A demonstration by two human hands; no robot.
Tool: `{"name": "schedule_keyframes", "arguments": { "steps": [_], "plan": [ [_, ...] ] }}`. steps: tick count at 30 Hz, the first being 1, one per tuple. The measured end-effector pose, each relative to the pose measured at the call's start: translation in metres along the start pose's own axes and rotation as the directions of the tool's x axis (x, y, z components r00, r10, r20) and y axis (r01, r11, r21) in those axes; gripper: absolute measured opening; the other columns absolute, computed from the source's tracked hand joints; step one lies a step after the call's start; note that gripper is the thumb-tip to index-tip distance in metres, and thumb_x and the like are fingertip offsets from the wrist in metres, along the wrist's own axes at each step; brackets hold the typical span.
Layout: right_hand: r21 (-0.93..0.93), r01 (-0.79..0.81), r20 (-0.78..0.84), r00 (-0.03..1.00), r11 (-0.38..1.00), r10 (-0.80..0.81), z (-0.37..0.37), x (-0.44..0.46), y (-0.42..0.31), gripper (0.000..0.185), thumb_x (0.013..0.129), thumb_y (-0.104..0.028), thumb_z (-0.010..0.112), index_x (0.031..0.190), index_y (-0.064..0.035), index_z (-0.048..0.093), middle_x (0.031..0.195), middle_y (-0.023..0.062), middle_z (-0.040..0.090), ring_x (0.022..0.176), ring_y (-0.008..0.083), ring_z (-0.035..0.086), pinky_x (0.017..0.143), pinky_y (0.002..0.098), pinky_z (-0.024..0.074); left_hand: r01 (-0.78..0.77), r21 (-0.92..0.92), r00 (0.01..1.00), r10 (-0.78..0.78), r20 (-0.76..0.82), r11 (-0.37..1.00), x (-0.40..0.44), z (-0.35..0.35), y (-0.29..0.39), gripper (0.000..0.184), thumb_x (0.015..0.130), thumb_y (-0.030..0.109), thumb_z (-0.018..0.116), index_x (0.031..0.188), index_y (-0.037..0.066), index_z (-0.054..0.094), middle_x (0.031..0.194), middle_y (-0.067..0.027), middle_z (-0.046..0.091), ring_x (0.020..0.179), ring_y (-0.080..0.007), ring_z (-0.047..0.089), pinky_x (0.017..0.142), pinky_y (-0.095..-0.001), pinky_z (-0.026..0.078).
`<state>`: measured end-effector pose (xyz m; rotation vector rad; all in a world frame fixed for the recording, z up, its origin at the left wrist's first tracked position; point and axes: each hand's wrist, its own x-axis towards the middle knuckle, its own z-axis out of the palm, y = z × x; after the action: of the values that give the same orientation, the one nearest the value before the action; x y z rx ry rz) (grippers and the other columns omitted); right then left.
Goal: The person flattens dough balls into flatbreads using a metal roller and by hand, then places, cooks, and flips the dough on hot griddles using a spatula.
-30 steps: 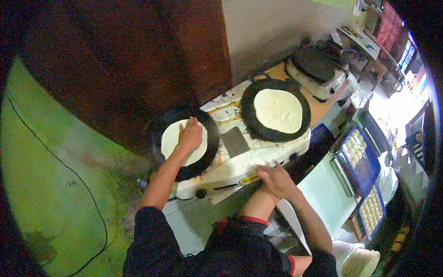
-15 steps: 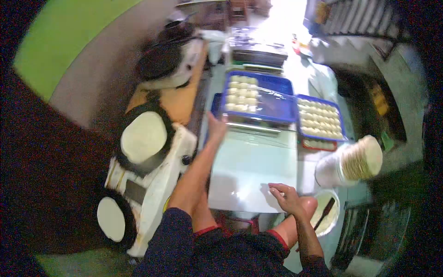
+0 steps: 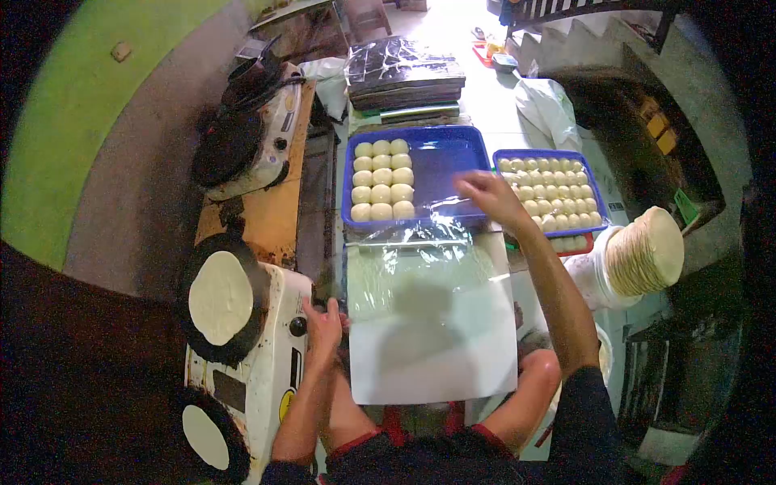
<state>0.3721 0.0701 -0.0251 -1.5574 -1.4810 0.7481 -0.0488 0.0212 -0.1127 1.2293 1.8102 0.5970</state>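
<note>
My left hand (image 3: 323, 330) is beside the control knob (image 3: 298, 326) of the white stove (image 3: 279, 356), its fingers apart and nothing visible in them. Over the right part of the large blue tray (image 3: 352, 174) is my right hand (image 3: 483, 192), its fingertips smeared by motion. Rows of round dough balls (image 3: 382, 176) fill the tray's left part. Clear plastic film (image 3: 404, 263) drapes from the tray's front edge onto the white board (image 3: 432, 347). Flat dough rounds lie on two black pans, the upper round (image 3: 221, 297) and the lower round (image 3: 205, 436).
A smaller blue tray of dough balls (image 3: 550, 192) stands at the right, near a stack of flat rounds (image 3: 644, 252) on a pale container. Behind the large tray is a stack of dark sheets (image 3: 404, 77). Another stove (image 3: 263, 145) stands at the back left.
The view has turned from the stove to the trays. My right hand has moved up over the large tray, and my left hand has come back beside the stove. The film has shifted toward me.
</note>
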Motion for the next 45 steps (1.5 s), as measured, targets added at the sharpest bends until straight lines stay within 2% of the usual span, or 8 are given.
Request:
{"name": "schedule_keyframes", "arguments": {
  "steps": [3, 7, 10, 18, 25, 31, 36, 45],
  "plan": [
    [0.063, -0.127, 0.077, 0.99, 0.99, 0.122, 0.042, 0.112, 0.035, 0.051, 0.09, -0.035, 0.071, 0.126, 0.0008, 0.065, 0.11, 0.0144, 0.071, 0.097, 0.0191, 0.066, 0.085, 0.0335, 0.0537, -0.288, 0.187, 0.879, 0.337, -0.339, 0.939, -0.017, 0.024, -0.027, 0.092, 0.089, 0.021, 0.068, 0.155, -0.004, 0.008, 0.149, -0.0313, 0.039, 0.133, -0.0419, 0.048, 0.113, -0.0446, 0.035],
    [-0.258, -0.221, -0.139, 0.972, 0.94, 0.19, 0.119, 0.208, 0.09, 0.079, 0.073, -0.052, 0.08, 0.127, 0.0024, 0.063, 0.118, 0.0227, 0.069, 0.11, 0.0324, 0.067, 0.097, 0.0391, 0.0518, -0.522, 0.191, 0.815, 0.552, -0.175, 0.831, 0.003, 0.033, 0.026, 0.077, 0.088, 0.018, 0.068, 0.15, -0.005, 0.028, 0.148, -0.0296, 0.039, 0.137, -0.0435, 0.04, 0.117, -0.0478, 0.029],
    [-0.42, -0.364, -0.161, 0.931, 0.831, 0.327, 0.143, 0.244, 0.088, 0.084, 0.065, -0.056, 0.083, 0.123, 0.0015, 0.064, 0.118, 0.0225, 0.068, 0.11, 0.0371, 0.065, 0.097, 0.0424, 0.0505, -0.393, -0.202, 0.919, 0.38, -0.101, 0.897, 0.07, 0.048, 0.065, 0.066, 0.093, 0.021, 0.066, 0.145, -0.008, 0.038, 0.134, -0.0306, 0.053, 0.121, -0.0448, 0.056, 0.103, -0.051, 0.044],
    [-0.182, -0.078, -0.409, 0.913, 0.98, -0.003, 0.136, 0.215, 0.058, 0.051, 0.069, -0.027, 0.088, 0.106, -0.0078, 0.058, 0.098, 0.0159, 0.068, 0.092, 0.0265, 0.067, 0.081, 0.0397, 0.0541, -0.397, 0.359, 0.912, 0.317, 0.261, 0.845, 0.219, 0.092, 0.115, 0.065, 0.105, 0.048, 0.035, 0.111, -0.011, 0.061, 0.118, -0.0409, 0.058, 0.113, -0.0548, 0.056, 0.098, -0.0571, 0.044],
    [0.02, -0.003, 0.218, 0.976, 1.0, -0.001, 0.072, 0.051, 0.019, 0.043, 0.075, -0.013, 0.085, 0.11, -0.0046, 0.061, 0.097, 0.0087, 0.069, 0.089, 0.0181, 0.066, 0.079, 0.0335, 0.0549, -0.461, 0.34, 0.879, 0.474, 0.048, 0.82, 0.183, 0.088, 0.08, 0.065, 0.101, 0.051, 0.042, 0.111, -0.011, 0.061, 0.119, -0.037, 0.058, 0.111, -0.051, 0.056, 0.097, -0.0562, 0.043],
    [-0.074, 0.012, 0.841, 0.538, 0.997, 0.056, 0.116, -0.147, 0.011, 0.043, 0.072, -0.018, 0.085, 0.112, -0.0101, 0.073, 0.114, 0.0139, 0.07, 0.109, 0.0304, 0.065, 0.095, 0.04, 0.0507, -0.613, 0.425, 0.789, 0.492, 0.368, 0.665, 0.021, 0.065, 0.021, 0.043, 0.093, 0.042, 0.058, 0.101, 0.0, 0.065, 0.105, -0.0252, 0.066, 0.101, -0.0455, 0.061, 0.086, -0.0562, 0.045],
    [-0.451, 0.379, 0.577, 0.814, 0.808, -0.06, 0.151, -0.203, 0.029, 0.051, 0.093, -0.027, 0.064, 0.14, -0.0092, 0.055, 0.148, 0.0232, 0.047, 0.14, 0.0379, 0.041, 0.116, 0.0518, 0.0323, -0.748, 0.329, 0.653, 0.727, 0.212, 0.576, 0.006, 0.05, 0.086, 0.023, 0.096, 0.025, 0.057, 0.091, 0.005, 0.067, 0.091, -0.0185, 0.069, 0.089, -0.0395, 0.066, 0.077, -0.0533, 0.047],
    [-0.764, 0.124, 0.185, 0.982, 0.633, 0.03, 0.223, -0.205, -0.006, 0.106, 0.087, -0.082, 0.035, 0.16, -0.0062, 0.016, 0.164, 0.0253, 0.015, 0.154, 0.0346, 0.013, 0.121, 0.0613, 0.0089, -0.907, 0.197, 0.398, 0.911, 0.108, 0.373, -0.067, -0.007, 0.171, 0.02, 0.096, 0.023, 0.058, 0.093, 0.005, 0.067, 0.088, -0.0172, 0.069, 0.088, -0.0366, 0.067, 0.079, -0.0496, 0.046]
  ]
}}
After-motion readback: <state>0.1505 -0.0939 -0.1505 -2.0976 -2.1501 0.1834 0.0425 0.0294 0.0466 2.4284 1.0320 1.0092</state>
